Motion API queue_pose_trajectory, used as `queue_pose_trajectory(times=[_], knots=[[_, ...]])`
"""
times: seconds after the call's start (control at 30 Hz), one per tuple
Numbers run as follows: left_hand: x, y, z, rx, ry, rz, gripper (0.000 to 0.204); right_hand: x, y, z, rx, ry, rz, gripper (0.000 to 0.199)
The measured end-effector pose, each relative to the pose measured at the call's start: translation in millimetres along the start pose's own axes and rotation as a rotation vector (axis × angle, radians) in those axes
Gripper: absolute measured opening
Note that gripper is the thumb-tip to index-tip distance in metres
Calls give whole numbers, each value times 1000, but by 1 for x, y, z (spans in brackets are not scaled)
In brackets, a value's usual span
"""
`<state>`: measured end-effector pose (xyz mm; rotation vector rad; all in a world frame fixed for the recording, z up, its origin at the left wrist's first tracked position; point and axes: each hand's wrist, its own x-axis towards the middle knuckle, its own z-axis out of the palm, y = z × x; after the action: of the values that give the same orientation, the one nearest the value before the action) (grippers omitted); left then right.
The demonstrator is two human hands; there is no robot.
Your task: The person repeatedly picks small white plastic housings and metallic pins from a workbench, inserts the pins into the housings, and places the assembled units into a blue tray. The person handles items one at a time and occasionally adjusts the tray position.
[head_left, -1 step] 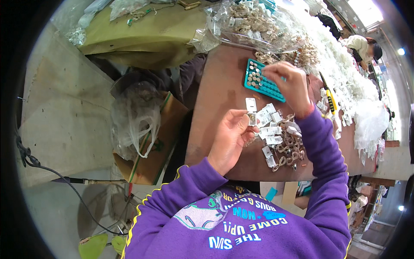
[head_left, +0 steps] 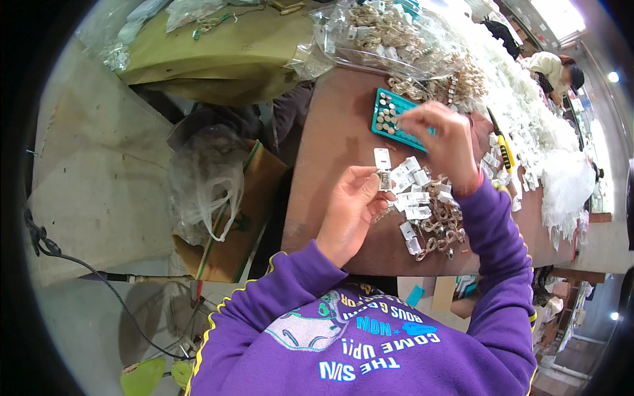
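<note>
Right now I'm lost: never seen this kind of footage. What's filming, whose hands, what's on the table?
No machine here. A camera worn on a person's head looks down through a fisheye lens, so edges bend. The purple sleeves are the wearer's own arms. The left hand pinches a small metal clip. The right hand reaches over a teal tray of small round parts. On the brown table lie white tags, chain pieces and a clear bag of more. A cardboard box stands beside it.
</note>
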<state>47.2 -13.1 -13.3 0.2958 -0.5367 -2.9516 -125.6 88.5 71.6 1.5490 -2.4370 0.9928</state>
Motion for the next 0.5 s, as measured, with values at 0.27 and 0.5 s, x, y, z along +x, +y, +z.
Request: queue_pose_trajectory(times=[0.27, 0.5], knots=[[-2, -2, 6, 130, 0, 52, 11, -58, -61, 14, -33, 101, -79, 11], [-7, 0, 3, 299, -74, 56, 9, -67, -61, 7, 182, -11, 99, 12]])
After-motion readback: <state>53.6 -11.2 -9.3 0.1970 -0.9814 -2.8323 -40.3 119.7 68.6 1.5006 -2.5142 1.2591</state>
